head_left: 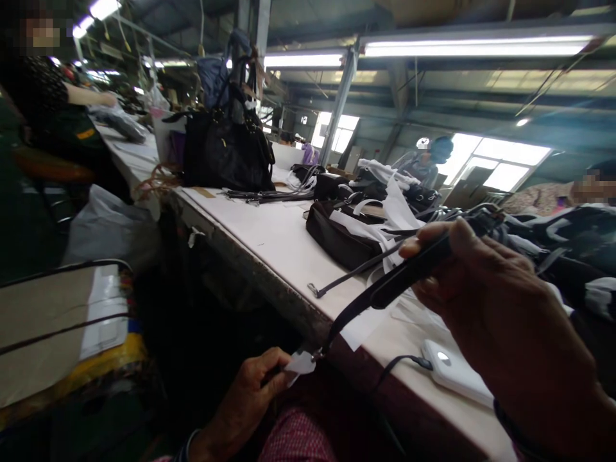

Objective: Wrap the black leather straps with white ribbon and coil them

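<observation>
"Bench (269,237) taking up most of the view, is it?"

"It is. It is a long white one, running from the far left down toward the lower right. A black handbag (226,151) is standing upright at its far end. A dark pouch (337,240) is lying flat nearer the middle, with white paper strips (397,208) trailing over it."

"And the strap?"

"The black strap (385,289) is stretching taut between both hands and crossing the bench's near edge. Its thick part is sitting high at the right, and its thin end is sloping down to the left."

"What is the right hand doing?"

"The right hand (495,301) is closing round the thick part above the bench, thumb pressing on top."

"The left one?"

"The left hand (255,391) is sitting lower, below the bench edge, pinching the strap's thin end between thumb and fingers."

"Anything smaller?"

"A white power pack (452,372) is lying on the bench under the right hand, with a dark cable (394,366) plugging into its left side. Smallest of all, a white tag (299,364) is sticking out from the left hand's pinch, beside the strap's metal end."
</observation>
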### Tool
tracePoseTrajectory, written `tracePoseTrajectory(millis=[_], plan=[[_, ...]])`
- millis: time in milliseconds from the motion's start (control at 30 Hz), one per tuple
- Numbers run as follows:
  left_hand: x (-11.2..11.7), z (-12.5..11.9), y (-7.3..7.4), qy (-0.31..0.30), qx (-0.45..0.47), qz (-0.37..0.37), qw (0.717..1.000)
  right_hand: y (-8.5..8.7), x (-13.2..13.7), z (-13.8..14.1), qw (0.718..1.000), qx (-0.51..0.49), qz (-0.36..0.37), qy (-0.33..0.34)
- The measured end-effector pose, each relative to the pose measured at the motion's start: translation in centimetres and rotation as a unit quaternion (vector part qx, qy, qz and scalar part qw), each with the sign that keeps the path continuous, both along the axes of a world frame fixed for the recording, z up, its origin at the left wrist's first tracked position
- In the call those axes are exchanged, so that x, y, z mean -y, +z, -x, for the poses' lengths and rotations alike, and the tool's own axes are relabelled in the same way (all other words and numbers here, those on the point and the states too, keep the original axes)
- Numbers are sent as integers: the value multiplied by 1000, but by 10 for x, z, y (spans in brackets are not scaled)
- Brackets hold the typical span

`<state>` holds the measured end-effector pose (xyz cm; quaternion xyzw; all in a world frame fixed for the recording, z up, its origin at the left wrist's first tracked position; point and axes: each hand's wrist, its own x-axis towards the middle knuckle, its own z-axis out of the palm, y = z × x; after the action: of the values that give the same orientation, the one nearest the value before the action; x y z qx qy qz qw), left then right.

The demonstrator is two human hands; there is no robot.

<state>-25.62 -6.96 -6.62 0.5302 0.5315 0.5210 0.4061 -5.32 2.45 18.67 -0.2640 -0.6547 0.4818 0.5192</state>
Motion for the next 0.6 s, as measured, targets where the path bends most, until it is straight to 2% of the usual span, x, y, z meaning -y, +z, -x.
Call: tracePoseTrajectory(millis=[133, 400, 600], plan=[[3, -8, 5, -18, 1, 1, 1000, -4, -2, 2, 1000, -7, 5, 8], [0, -9, 5, -64, 39, 7, 997, -9, 3, 3, 997, -39, 49, 51], [-9, -21, 25, -144, 150, 30, 978, -16, -1, -5, 992, -31, 97, 74]])
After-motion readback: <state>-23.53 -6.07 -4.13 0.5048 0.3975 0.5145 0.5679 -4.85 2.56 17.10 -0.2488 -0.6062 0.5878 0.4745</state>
